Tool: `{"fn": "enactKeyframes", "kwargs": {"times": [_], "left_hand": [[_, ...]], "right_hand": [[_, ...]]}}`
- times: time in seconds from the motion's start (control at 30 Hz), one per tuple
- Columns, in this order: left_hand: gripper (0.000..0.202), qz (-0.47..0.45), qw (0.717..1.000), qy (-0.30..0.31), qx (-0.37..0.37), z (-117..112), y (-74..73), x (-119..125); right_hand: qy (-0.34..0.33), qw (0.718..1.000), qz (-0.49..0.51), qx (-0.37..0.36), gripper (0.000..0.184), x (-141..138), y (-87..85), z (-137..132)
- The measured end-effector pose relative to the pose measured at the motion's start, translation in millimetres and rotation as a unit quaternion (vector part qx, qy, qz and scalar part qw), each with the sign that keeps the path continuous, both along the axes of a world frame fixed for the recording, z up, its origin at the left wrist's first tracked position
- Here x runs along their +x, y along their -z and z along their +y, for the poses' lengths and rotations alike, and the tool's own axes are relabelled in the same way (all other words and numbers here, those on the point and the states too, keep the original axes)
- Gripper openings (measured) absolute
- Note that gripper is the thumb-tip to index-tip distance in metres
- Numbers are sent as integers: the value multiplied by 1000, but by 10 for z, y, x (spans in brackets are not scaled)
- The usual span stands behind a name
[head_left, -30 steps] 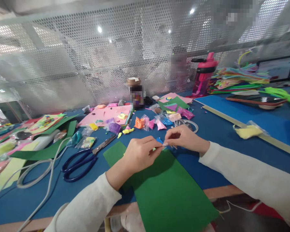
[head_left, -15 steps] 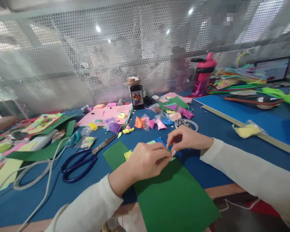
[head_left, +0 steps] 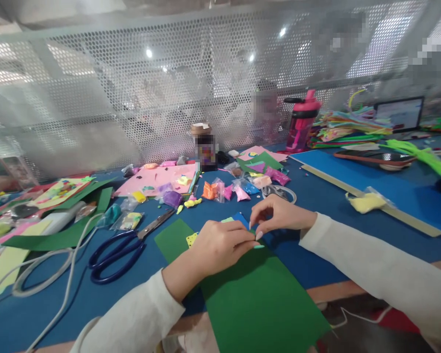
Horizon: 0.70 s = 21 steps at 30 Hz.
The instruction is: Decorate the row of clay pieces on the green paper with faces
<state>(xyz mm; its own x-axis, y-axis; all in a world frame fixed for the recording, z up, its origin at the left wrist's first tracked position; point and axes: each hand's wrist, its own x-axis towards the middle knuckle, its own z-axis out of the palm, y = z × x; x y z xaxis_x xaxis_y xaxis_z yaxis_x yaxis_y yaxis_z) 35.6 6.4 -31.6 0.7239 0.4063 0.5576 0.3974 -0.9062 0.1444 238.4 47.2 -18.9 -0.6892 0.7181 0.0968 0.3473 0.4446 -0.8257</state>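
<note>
A long green paper sheet (head_left: pixel 264 299) lies across the table edge, its near end hanging over. Above it my left hand (head_left: pixel 222 247) is closed, thumb against fingers, with a bit of light green showing at the thumb tip. My right hand (head_left: pixel 277 218) pinches with thumb and index finger right beside the left fingertips. Whatever the fingers hold is too small to make out. Partly hidden behind my left hand are a yellow dotted piece (head_left: pixel 191 239) and a blue piece (head_left: pixel 240 219) on the sheet.
Blue-handled scissors (head_left: pixel 119 252) lie to the left, near a white cable (head_left: pixel 71 279). Bagged coloured clay (head_left: pixel 209 190) and pink paper (head_left: pixel 152 179) are farther back. A phone (head_left: pixel 207 153) leans against a cup. A pink bottle (head_left: pixel 303 122) stands behind blue board (head_left: pixel 385 184).
The view has shifted slightly, so the scene sits a little further left and lower. Both hands keep nearly the same pose, fingertips together over the green sheet.
</note>
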Motion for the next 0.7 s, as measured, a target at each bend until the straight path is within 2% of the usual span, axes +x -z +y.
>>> {"fn": "enactKeyframes", "kwargs": {"times": [0.33,0.63,0.7], "left_hand": [[12,5,999,-18,-36,12,20,9],[12,-20,994,11,-106,-51,-30,31],[12,-38,992,0,-120,-43,-22,38]], "right_hand": [[24,998,-2,65,30,-1,6,-11],[4,998,-8,63,34,3,50,14],[11,997,-4,76,34,2,48,9]]}}
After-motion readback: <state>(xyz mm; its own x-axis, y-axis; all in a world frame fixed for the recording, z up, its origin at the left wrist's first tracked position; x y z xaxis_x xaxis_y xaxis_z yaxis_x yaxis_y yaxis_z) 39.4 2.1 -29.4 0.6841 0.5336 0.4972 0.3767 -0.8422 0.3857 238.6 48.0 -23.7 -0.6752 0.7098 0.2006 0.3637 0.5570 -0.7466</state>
